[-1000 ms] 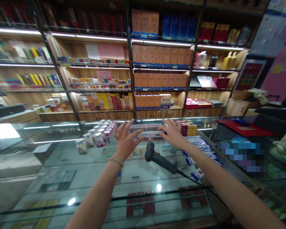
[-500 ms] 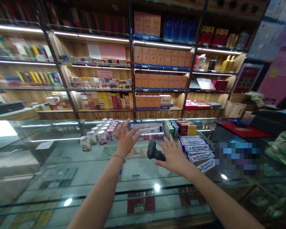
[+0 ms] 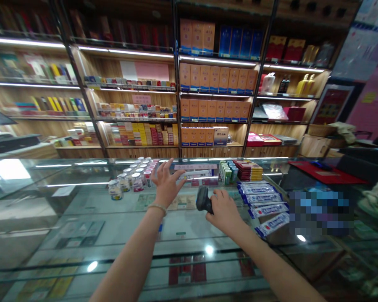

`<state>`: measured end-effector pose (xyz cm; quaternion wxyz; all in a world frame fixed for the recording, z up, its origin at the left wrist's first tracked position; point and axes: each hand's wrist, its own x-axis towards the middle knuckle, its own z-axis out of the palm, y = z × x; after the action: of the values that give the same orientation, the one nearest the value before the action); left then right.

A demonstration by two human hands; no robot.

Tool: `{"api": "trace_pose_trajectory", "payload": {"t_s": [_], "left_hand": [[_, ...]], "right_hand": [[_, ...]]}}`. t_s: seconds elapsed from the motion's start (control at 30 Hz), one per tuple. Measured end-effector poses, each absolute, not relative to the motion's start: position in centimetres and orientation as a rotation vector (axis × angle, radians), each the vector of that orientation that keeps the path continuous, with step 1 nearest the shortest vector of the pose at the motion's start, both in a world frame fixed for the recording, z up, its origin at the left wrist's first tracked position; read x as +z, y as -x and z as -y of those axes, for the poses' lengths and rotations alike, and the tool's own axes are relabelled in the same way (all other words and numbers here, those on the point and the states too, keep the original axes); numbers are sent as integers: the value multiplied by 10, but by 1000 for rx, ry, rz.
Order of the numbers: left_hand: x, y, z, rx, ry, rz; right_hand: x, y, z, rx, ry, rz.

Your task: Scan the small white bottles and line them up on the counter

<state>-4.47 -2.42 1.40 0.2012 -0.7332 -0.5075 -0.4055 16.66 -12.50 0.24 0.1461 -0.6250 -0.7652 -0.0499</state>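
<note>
My right hand [image 3: 224, 206] is wrapped round the handle of a dark barcode scanner [image 3: 203, 199], whose head points up and left. My left hand [image 3: 167, 182], with a bracelet on the wrist, is open with fingers spread. Its thumb overlaps the left end of a long white-and-blue wrapped pack [image 3: 200, 173]; I cannot tell whether it touches the pack. Close beside the left hand stand rows of small lidded jars [image 3: 137, 181]. Right of the scanner, several blue-and-white wrapped packs [image 3: 264, 199] lie in a slanted row.
Everything stands on a glass counter [image 3: 113, 226]. Green and blue tubes [image 3: 227, 172] and stacked red-and-yellow packs [image 3: 248, 170] sit towards its far edge. A red mat [image 3: 324, 172] lies at the right. Lit shelves with orange boxes [image 3: 216, 110] rise behind.
My right hand's fingers were apart at the scanner's handle and are now closed round it. The left hand has hardly moved. The view has shifted slightly.
</note>
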Motion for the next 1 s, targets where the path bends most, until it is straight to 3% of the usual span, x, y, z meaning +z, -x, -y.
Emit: {"api": "trace_pose_trajectory", "payload": {"t_s": [0.3,0.53,1.0], "left_hand": [[16,44,25,-1211,1942,1473],[19,43,27,-1251,1931,1456],[20,42,27,-1281,1958,1459]], "right_hand": [[21,-189,135,206,1522,1843],[32,-203,141,853,1422,1605],[28,-201,138,669,1476,1554]]}}
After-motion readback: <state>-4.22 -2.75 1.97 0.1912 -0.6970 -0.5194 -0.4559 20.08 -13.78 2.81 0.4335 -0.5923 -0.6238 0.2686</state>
